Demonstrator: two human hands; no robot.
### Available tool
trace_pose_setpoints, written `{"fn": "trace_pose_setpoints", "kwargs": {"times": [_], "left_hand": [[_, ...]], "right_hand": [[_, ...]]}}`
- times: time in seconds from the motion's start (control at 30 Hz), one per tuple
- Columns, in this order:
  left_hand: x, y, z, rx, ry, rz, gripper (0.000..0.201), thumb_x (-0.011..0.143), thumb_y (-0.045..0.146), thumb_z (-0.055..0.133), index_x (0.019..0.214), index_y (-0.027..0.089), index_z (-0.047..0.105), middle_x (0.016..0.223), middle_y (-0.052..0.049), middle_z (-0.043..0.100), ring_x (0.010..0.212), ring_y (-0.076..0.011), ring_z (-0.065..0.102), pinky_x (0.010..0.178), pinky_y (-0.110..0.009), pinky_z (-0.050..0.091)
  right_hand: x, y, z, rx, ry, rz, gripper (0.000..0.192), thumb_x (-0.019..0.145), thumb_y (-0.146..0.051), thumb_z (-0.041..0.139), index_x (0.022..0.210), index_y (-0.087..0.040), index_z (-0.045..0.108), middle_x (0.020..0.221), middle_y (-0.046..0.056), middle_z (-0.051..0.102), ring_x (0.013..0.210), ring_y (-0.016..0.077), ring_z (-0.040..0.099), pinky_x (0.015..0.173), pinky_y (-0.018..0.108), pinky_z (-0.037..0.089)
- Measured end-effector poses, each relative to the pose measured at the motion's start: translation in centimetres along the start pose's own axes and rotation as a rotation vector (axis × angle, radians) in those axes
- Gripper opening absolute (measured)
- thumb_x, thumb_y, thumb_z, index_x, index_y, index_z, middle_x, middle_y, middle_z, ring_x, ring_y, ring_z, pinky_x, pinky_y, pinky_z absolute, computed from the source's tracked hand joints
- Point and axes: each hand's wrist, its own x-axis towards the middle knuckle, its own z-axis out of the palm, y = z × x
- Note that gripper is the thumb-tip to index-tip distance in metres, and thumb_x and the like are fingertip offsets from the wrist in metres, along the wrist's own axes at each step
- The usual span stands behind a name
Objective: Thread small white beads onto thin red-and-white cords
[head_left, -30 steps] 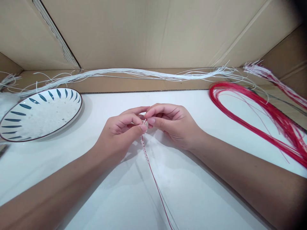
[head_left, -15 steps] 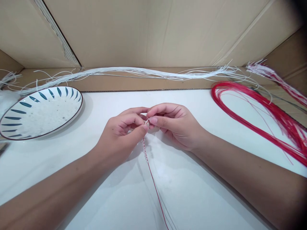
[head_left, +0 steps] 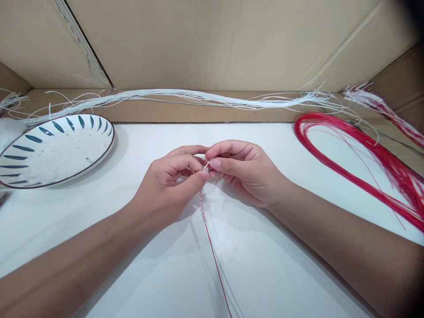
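Note:
Both hands meet above the middle of the white table. My left hand point(head_left: 175, 181) is closed, thumb and forefinger pinching a thin red cord point(head_left: 212, 249) near its upper end. Small clear beads point(head_left: 202, 207) sit along the cord just below those fingers, and the cord trails down toward the near edge. My right hand point(head_left: 240, 170) is closed too, its thumb and forefinger pinching a short pale cord end point(head_left: 206, 166) that sticks out at the left fingertips. Fingers partly hide the spot where the cord passes between the hands.
At left stands an oval plate point(head_left: 20, 167) with dark leaf marks, holding many small clear beads. A looped bundle of red cord point(head_left: 318, 152) lies at right. White cords point(head_left: 185, 93) stretch along the cardboard point(head_left: 212, 44) at the back; red-and-white strands point(head_left: 380, 104) lie far right.
Both hands stay pinched together and have shifted very slightly right in the view. The right fingertips are a little farther from the left thumb, and more of the pale cord end shows.

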Motion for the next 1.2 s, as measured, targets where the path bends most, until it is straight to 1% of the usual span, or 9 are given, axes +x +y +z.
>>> {"fn": "trace_pose_setpoints", "kwargs": {"times": [0.2,0.47,0.8,0.93,1.2], "left_hand": [[-0.02,-0.08,0.0,0.009,-0.007,-0.023,0.018,0.086,0.026,0.072,0.069,0.023,0.072,0.124,-0.006,0.071,0.116,-0.0263,0.064,0.096,-0.04,0.053],[-0.01,-0.15,-0.02,-0.006,-0.018,-0.014,0.018,0.086,0.027,0.073,0.069,0.024,0.072,0.127,-0.005,0.07,0.116,-0.0265,0.064,0.092,-0.039,0.053],[-0.05,-0.14,0.03,-0.007,-0.019,-0.019,0.018,0.085,0.027,0.073,0.067,0.023,0.071,0.122,-0.005,0.069,0.107,-0.0237,0.065,0.09,-0.038,0.053],[-0.06,-0.11,0.02,0.003,-0.024,-0.022,0.018,0.086,0.026,0.072,0.068,0.023,0.072,0.127,-0.004,0.07,0.11,-0.0248,0.065,0.093,-0.04,0.053],[-0.02,0.01,0.03,0.0,-0.015,-0.025,0.019,0.085,0.026,0.073,0.067,0.023,0.071,0.128,-0.005,0.071,0.114,-0.0268,0.066,0.095,-0.041,0.054]], "right_hand": [[-0.01,-0.15,0.25,-0.028,0.013,0.007,0.009,0.077,-0.015,0.084,0.082,-0.017,0.078,0.073,0.0,0.074,0.068,0.01,0.067,0.071,0.024,0.057],[0.05,-0.11,0.19,-0.009,0.013,0.0,0.008,0.078,-0.012,0.082,0.082,-0.017,0.078,0.073,0.001,0.074,0.067,0.009,0.067,0.069,0.022,0.057],[0.04,-0.04,0.23,-0.021,0.033,-0.002,0.009,0.076,-0.015,0.085,0.082,-0.018,0.078,0.073,0.0,0.074,0.066,0.01,0.067,0.069,0.024,0.058],[0.0,-0.05,0.21,-0.018,0.026,-0.008,0.008,0.078,-0.013,0.082,0.082,-0.017,0.078,0.072,0.0,0.074,0.066,0.0095,0.067,0.07,0.023,0.057],[0.08,-0.18,0.26,-0.027,0.031,0.002,0.009,0.076,-0.015,0.084,0.081,-0.017,0.077,0.074,0.0,0.073,0.067,0.01,0.066,0.069,0.025,0.058]]}}
